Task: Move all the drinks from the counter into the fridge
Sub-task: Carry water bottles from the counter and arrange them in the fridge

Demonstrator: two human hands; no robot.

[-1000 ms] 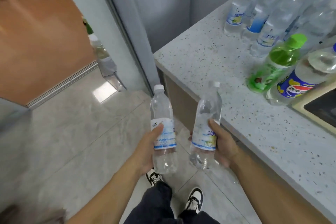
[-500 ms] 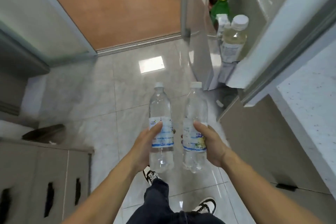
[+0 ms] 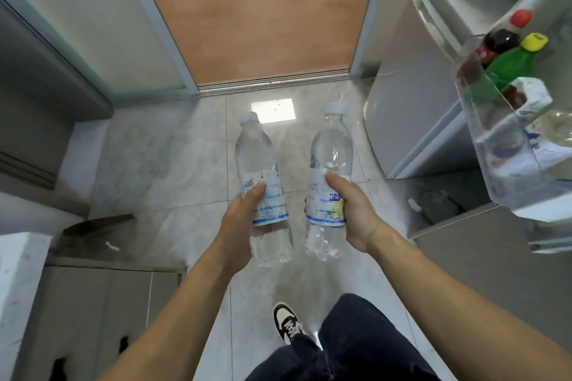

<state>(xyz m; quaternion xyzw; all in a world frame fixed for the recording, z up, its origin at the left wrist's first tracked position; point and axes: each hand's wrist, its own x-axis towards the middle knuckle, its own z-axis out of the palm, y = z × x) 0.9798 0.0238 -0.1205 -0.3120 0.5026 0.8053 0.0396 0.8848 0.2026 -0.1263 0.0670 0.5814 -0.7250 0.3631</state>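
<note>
I carry two clear water bottles upright over the tiled floor. My left hand [image 3: 240, 219] grips the left water bottle [image 3: 257, 155] round its blue-and-white label. My right hand [image 3: 356, 210] grips the right water bottle [image 3: 332, 148] round its label with a yellow patch. At the right stands the open fridge door [image 3: 402, 120]. Its clear door shelf [image 3: 507, 164] holds a dark bottle with a red cap [image 3: 498, 43], a green bottle with a yellow cap [image 3: 513, 62], a carton [image 3: 532, 96] and a pale bottle [image 3: 557, 130]. The counter is out of view.
A wooden sliding door [image 3: 257, 9] lies straight ahead behind a metal floor track. Grey cabinets [image 3: 93, 303] stand at the lower left, with a dark dustpan-like thing [image 3: 96, 226] on the floor beside them. My shoe [image 3: 286, 322] and trouser leg are below.
The view has swung left, away from the counter. The fridge door shelf now sits at the far right and nearer. Both hands still hold their bottles side by side.
</note>
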